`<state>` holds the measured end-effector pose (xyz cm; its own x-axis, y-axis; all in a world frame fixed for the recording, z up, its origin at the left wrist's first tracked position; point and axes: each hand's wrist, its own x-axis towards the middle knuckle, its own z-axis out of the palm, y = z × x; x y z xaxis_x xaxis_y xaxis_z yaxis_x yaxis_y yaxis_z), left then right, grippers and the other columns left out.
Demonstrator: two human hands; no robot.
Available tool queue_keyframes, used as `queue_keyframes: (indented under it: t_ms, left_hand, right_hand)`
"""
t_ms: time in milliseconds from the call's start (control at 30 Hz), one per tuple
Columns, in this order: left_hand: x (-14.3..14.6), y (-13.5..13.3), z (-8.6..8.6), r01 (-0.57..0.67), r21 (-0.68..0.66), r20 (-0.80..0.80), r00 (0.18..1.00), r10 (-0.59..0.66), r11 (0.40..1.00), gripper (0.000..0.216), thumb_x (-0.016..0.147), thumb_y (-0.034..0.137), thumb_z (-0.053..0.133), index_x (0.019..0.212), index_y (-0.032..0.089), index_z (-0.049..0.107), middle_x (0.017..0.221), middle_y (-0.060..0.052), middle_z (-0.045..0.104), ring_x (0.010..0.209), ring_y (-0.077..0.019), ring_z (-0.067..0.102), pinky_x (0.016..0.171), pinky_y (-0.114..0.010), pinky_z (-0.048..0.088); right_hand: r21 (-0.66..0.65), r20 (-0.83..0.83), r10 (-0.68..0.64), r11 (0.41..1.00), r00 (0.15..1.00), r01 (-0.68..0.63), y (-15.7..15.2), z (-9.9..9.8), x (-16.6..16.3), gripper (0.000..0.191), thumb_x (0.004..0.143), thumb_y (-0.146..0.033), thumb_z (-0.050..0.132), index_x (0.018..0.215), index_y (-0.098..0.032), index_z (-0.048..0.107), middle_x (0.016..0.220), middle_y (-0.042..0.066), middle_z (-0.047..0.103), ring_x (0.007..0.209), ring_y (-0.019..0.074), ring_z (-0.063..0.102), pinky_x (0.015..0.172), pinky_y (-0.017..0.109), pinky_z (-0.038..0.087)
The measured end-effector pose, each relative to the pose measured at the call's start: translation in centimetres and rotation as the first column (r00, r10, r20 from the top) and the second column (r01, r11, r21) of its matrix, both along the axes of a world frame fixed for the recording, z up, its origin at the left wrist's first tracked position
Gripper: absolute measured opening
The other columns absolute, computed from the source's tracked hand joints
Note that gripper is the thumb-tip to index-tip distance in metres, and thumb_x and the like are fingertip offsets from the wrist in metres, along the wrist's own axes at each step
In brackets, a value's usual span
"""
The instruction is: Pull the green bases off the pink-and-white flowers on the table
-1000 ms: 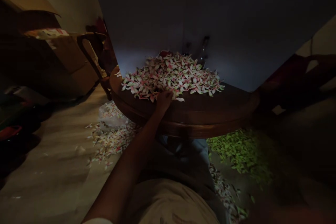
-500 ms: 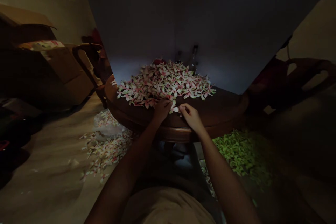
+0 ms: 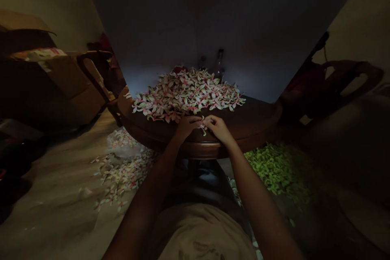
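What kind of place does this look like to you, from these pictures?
Probably a room in a home, perhaps a dining room: a round wooden table with heaped flowers on it, a wooden chair beside it, and a cardboard box nearby.

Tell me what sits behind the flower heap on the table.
Behind the pink-and-white flower heap stand a glass bottle, a dark bottle and a red object. The heap covers the red object's lower part, hiding its shape.

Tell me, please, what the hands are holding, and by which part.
The left hand and right hand seem to pinch one small pale flower at the fingertips; the exact part is too small to tell.
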<state>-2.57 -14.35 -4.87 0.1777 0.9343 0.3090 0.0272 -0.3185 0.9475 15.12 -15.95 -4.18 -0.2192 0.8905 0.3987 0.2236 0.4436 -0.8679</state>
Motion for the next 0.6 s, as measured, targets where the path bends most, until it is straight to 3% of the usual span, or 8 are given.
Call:
queue_keyframes:
  t_ms: [167,367,500,600]
  left_hand:
    - [0.0,0.2,-0.1,0.048,-0.023,0.027,0.999,-0.047,0.999,0.029,0.071,0.032,0.074,0.093,0.013,0.076,0.083,-0.006,0.075,0.075,-0.0196,0.071,0.076,-0.036,0.059]
    - [0.0,0.2,0.0,0.019,-0.028,0.022,1.0,-0.018,0.999,0.03,0.072,0.031,0.073,0.095,0.012,0.075,0.082,-0.006,0.075,0.073,-0.0181,0.07,0.076,-0.035,0.059]
    - [0.1,0.0,0.2,0.055,-0.049,0.055,0.997,-0.052,0.997,0.03,0.073,0.029,0.071,0.098,0.011,0.075,0.082,-0.005,0.075,0.074,-0.0168,0.071,0.077,-0.034,0.06]
    - [0.2,0.0,0.0,0.079,-0.03,0.059,0.995,-0.077,0.996,0.027,0.073,0.029,0.072,0.093,0.012,0.075,0.08,-0.002,0.075,0.071,-0.016,0.07,0.074,-0.033,0.06]
  right_hand:
    - [-0.069,-0.114,0.066,0.995,0.991,-0.074,0.7,-0.1,-0.2,0.034,0.077,-0.053,0.069,0.079,-0.019,0.066,0.073,0.002,0.068,0.065,0.0144,0.059,0.065,0.028,0.046]
    - [-0.078,-0.082,0.068,0.994,0.994,-0.075,0.4,0.4,-0.3,0.039,0.078,-0.057,0.066,0.078,-0.018,0.067,0.074,0.004,0.068,0.065,0.015,0.058,0.066,0.029,0.046]
    - [-0.048,-0.058,0.024,0.998,0.998,-0.027,0.0,0.4,-0.4,0.036,0.08,-0.055,0.064,0.078,-0.019,0.064,0.071,0.003,0.066,0.062,0.0149,0.057,0.065,0.029,0.045]
    - [0.041,-0.005,-0.101,0.994,0.995,0.101,-0.4,0.3,-0.6,0.026,0.082,-0.047,0.063,0.084,-0.021,0.059,0.067,-0.001,0.062,0.059,0.0138,0.056,0.063,0.027,0.043]
